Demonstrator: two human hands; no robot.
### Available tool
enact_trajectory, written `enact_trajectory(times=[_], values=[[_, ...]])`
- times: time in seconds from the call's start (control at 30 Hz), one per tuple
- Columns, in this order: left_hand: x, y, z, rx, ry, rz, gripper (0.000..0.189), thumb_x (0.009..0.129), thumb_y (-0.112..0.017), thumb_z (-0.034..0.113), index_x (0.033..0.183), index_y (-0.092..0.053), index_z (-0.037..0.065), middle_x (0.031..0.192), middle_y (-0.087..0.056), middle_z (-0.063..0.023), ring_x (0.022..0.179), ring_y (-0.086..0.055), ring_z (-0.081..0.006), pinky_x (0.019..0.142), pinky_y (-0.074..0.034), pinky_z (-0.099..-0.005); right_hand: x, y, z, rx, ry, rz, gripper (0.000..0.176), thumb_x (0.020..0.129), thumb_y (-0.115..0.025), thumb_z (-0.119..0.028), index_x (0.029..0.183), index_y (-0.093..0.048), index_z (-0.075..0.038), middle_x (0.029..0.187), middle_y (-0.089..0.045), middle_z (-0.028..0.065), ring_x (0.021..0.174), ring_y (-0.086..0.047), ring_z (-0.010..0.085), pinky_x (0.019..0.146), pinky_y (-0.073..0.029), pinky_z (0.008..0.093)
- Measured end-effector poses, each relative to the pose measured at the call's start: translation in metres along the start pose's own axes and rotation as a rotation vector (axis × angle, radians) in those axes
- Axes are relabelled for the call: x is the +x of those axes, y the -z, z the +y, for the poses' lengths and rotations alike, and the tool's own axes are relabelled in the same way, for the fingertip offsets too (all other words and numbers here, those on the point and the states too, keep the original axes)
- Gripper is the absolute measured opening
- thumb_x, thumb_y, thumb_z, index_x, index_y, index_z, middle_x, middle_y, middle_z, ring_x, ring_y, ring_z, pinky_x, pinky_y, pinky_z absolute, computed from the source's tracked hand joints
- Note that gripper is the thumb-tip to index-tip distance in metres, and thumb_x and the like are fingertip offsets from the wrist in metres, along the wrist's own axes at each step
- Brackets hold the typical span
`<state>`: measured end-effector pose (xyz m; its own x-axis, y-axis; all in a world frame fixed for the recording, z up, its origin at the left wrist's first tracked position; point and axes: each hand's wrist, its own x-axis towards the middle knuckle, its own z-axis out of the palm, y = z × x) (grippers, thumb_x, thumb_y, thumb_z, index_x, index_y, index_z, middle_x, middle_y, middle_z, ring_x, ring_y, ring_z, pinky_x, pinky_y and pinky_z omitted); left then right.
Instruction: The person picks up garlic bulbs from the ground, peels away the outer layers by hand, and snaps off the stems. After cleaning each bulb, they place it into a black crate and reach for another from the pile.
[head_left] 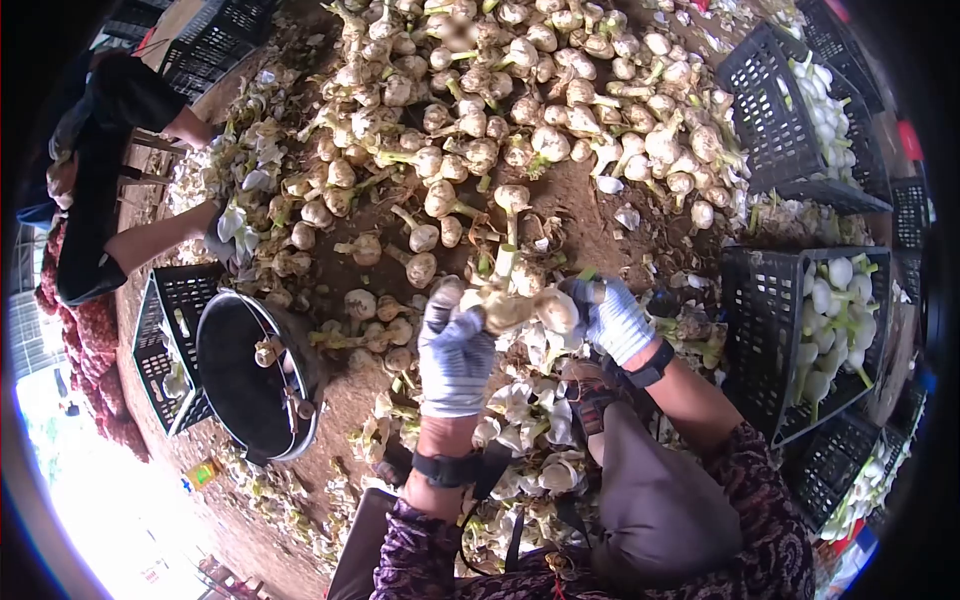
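My left hand, in a grey-and-white striped glove, has its fingers closed on a garlic bulb in front of me. My right hand, gloved the same way, is closed at the side of another pale garlic bulb, its fingertips partly hidden. Both bulbs are close together between my hands. Just beyond them a garlic bulb with a thick stem lies on the soil. Below my hands, loose white peelings cover the ground around my shoe.
A large heap of untrimmed garlic spreads ahead. At right stand black crates holding clean white bulbs. To the left are a black bucket and another crate. A co-worker's arm reaches in from the left.
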<state>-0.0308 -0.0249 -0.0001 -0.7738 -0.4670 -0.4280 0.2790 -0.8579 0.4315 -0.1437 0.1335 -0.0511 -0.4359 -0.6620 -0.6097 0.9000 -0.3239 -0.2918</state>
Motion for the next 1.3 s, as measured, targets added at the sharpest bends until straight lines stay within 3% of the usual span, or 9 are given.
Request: enact_trajectory(times=[0.2, 0.3, 0.4, 0.53, 0.67, 0.8, 0.87, 0.93, 1.3], values=[[-0.025, 0.018, 0.035, 0.317, 0.081, -0.261, 0.027, 0.069, -0.068, 0.000, 0.095, -0.060, 0.005, 0.082, -0.063, -0.0033, 0.080, -0.062, -0.0160, 0.073, -0.052, -0.0297, 0.016, 0.044, -0.015, -0.030, -0.044, 0.087, 0.013, 0.082, -0.055, -0.013, 0.090, -0.055, -0.004, 0.074, -0.059, 0.0093, 0.058, -0.056, 0.0190, 0.046, -0.044, 0.0289], [-0.027, 0.033, 0.050, 1.779, 0.026, -0.287, 0.031, 0.074, -0.069, 0.012, 0.103, -0.061, 0.005, 0.092, -0.063, -0.0102, 0.080, -0.062, -0.0215, 0.075, -0.049, -0.0290, 0.012, 0.027, -0.015, -0.017, 0.010, 0.161, 0.012, 0.083, -0.055, -0.015, 0.090, -0.057, -0.005, 0.070, -0.059, 0.0079, 0.052, -0.054, 0.0171, 0.044, -0.043, 0.0280], [-0.026, 0.029, 0.033, 1.732, -0.084, -0.087, 0.054, 0.072, -0.074, 0.027, 0.116, -0.054, 0.002, 0.119, -0.051, -0.0144, 0.098, -0.057, -0.0249, 0.075, -0.049, -0.0296, 0.005, 0.011, -0.007, -0.048, 0.051, -0.109, 0.015, 0.080, -0.062, -0.014, 0.081, -0.061, 0.001, 0.077, -0.063, 0.0093, 0.059, -0.059, 0.0172, 0.050, -0.049, 0.0272], [-0.019, 0.040, -0.005, 0.295, 0.219, 0.261, 0.042, 0.075, -0.072, 0.023, 0.108, -0.054, 0.003, 0.093, -0.058, -0.0105, 0.084, -0.059, -0.0231, 0.065, -0.052, -0.0323, -0.010, -0.042, -0.007, -0.567, -0.076, -0.393, 0.033, 0.083, -0.063, -0.023, 0.103, -0.059, 0.003, 0.073, -0.063, 0.0073, 0.058, -0.060, 0.0126, 0.050, -0.049, 0.0230], [-0.021, 0.079, -0.007, 0.186, 0.298, 0.156, 0.016, 0.075, -0.060, 0.011, 0.089, -0.058, 0.004, 0.085, -0.059, -0.0061, 0.076, -0.060, -0.0216, 0.068, -0.053, -0.0346, 0.036, -0.022, -0.036, -0.896, 0.245, 0.080, 0.021, 0.081, -0.066, -0.016, 0.099, -0.065, -0.007, 0.096, -0.065, 0.0050, 0.077, -0.062, 0.0117, 0.066, -0.050, 0.0229], [-0.029, 0.045, 0.006, 0.542, 0.385, 0.292, 0.007, 0.076, -0.059, 0.003, 0.080, -0.064, -0.001, 0.077, -0.064, -0.0077, 0.071, -0.062, -0.0192, 0.069, -0.052, -0.0297, 0.062, 0.012, -0.135, -1.498, 1.507, 0.660, 0.041, 0.071, -0.068, -0.007, 0.111, -0.056, -0.007, 0.099, -0.062, 0.0129, 0.088, -0.059, 0.0285, 0.079, -0.048, 0.0345], [-0.028, 0.039, 0.006, 0.515, 0.412, 0.269, 0.013, 0.077, -0.062, 0.004, 0.087, -0.066, -0.003, 0.080, -0.066, -0.0104, 0.070, -0.063, -0.0188, 0.069, -0.051, -0.0282, 0.060, 0.018, -0.189, -1.618, 1.644, 0.964, 0.042, 0.072, -0.065, -0.002, 0.112, -0.052, -0.002, 0.094, -0.061, 0.0113, 0.084, -0.058, 0.0252, 0.077, -0.048, 0.0333], [-0.026, 0.031, 0.001, 0.513, 0.377, 0.060, 0.016, 0.077, -0.062, 0.004, 0.091, -0.065, -0.004, 0.083, -0.066, -0.0107, 0.072, -0.064, -0.0175, 0.069, -0.051, -0.0274, 0.069, 0.016, -0.204, -0.950, 0.937, 0.755, 0.034, 0.072, -0.065, 0.000, 0.104, -0.055, 0.000, 0.084, -0.061, 0.0067, 0.073, -0.058, 0.0178, 0.070, -0.049, 0.0283], [0.019, -0.017, -0.042, 1.304, -0.225, -0.226, 0.083, 0.069, -0.078, 0.020, 0.131, -0.030, -0.008, 0.115, -0.055, -0.0203, 0.110, -0.052, -0.0262, 0.096, -0.039, -0.0338, 0.015, -0.030, -0.043, -0.270, 0.273, -0.019, 0.014, 0.079, -0.062, -0.011, 0.088, -0.062, 0.000, 0.078, -0.063, 0.0067, 0.068, -0.061, 0.0168, 0.062, -0.051, 0.0272]])
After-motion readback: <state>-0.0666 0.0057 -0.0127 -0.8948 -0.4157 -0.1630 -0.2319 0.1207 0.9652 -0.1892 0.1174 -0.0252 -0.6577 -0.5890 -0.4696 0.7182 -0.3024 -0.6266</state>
